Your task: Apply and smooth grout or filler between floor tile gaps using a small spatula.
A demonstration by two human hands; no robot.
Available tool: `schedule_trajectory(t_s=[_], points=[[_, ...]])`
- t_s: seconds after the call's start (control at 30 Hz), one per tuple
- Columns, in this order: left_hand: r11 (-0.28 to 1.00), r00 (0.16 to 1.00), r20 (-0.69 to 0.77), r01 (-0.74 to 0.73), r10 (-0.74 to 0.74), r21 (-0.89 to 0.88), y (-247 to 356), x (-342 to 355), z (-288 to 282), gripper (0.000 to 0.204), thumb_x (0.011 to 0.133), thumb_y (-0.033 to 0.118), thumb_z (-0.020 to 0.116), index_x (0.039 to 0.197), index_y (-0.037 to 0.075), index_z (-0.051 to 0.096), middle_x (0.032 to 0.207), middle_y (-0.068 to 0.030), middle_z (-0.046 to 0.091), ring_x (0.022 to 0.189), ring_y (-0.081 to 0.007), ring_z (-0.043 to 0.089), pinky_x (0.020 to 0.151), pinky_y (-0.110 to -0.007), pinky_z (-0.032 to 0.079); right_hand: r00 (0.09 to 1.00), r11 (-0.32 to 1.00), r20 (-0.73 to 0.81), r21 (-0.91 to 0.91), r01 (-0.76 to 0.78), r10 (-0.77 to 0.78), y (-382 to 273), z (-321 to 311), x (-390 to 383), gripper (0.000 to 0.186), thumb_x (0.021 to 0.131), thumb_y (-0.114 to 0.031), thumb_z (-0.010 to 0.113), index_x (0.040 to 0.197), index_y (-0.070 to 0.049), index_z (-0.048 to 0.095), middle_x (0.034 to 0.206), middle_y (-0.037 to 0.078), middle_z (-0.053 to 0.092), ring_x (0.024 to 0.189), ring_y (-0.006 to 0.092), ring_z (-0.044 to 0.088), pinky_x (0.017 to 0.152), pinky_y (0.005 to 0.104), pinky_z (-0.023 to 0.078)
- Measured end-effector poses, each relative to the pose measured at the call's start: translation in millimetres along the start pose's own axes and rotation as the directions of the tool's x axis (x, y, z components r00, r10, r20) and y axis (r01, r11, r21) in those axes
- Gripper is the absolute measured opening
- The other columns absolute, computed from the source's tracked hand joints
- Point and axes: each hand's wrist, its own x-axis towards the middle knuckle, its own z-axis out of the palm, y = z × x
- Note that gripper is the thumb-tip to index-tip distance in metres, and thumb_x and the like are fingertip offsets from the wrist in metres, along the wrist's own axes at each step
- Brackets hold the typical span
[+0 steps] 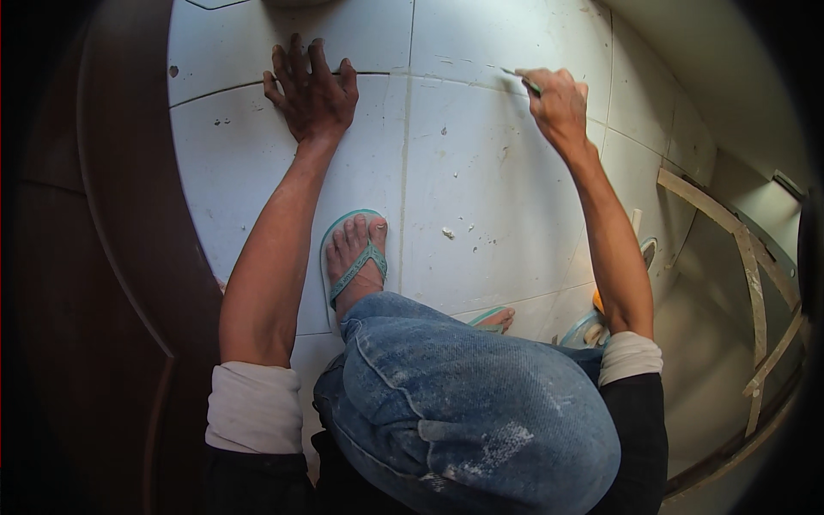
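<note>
My left hand (313, 96) rests palm down with its fingers spread on the white floor tiles (481, 184), over a dark joint. To the far right, my right hand (560, 105) grips a small thin-tipped tool with a green handle (532, 87). Its narrow tip points left and lies close to the joint between two tiles; whether it touches is hard to see. Most of the handle is hidden inside my fingers. Pale flecks and short scrape marks run along that joint. The joint under my left hand looks darker than the one near the tool.
White crumbs (448, 233) lie scattered on the tile. A dark brown panel (129, 172) borders the left side. At the right, a frame of wooden strips (705, 199) leans by the wall. An orange object (598, 300) and a round rim (585, 330) show beside my right forearm.
</note>
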Motion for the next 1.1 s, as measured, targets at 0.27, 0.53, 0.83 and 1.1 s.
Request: schedule_trajectory(t_s=[0.27,0.53,0.83,1.1], points=[[1.000,1.000,-0.003,-0.001,0.001,0.009,-11.2,-1.2,-4.5,0.054,0.101,0.046,0.065,0.145,0.016,0.055,0.163,-0.0112,0.047,0.157,-0.0380,0.035,0.122,-0.066,0.026,0.979,0.997,0.191,0.042,0.070,-0.076,-22.8,5.3,-59.9,0.034,0.092,-0.007,0.064,0.115,-0.022,0.085,0.105,0.001,0.081,0.094,0.0259,0.065,0.088,0.0458,0.041],[1.000,1.000,0.003,0.003,-0.003,-0.019,1.2,1.4,-1.2,0.053,0.101,0.046,0.065,0.145,0.016,0.056,0.163,-0.0107,0.048,0.157,-0.0375,0.036,0.122,-0.066,0.027,0.997,0.998,0.052,-0.035,0.051,-0.050,-11.0,7.3,12.0,0.033,0.089,-0.008,0.065,0.110,-0.023,0.085,0.103,0.001,0.081,0.096,0.0293,0.067,0.087,0.0491,0.044],[1.000,1.000,-0.001,0.015,-0.015,-0.006,-5.4,-2.0,-4.6,0.052,0.102,0.046,0.064,0.144,0.016,0.057,0.163,-0.0102,0.048,0.157,-0.0360,0.036,0.123,-0.065,0.025,0.998,0.998,0.010,-0.008,0.062,-0.062,-33.9,-0.6,-8.1,0.038,0.090,-0.007,0.063,0.116,-0.025,0.085,0.104,-0.001,0.081,0.093,0.0273,0.067,0.084,0.0489,0.044],[0.999,1.000,-0.003,0.017,-0.017,-0.031,-13.5,-2.6,-5.0,0.052,0.102,0.046,0.063,0.144,0.016,0.057,0.162,-0.0113,0.048,0.157,-0.0375,0.035,0.123,-0.066,0.024,0.983,0.992,0.131,0.009,0.126,-0.126,-62.3,13.5,-40.1,0.037,0.091,-0.005,0.061,0.114,-0.022,0.085,0.101,0.003,0.080,0.099,0.0254,0.066,0.090,0.0462,0.042]])
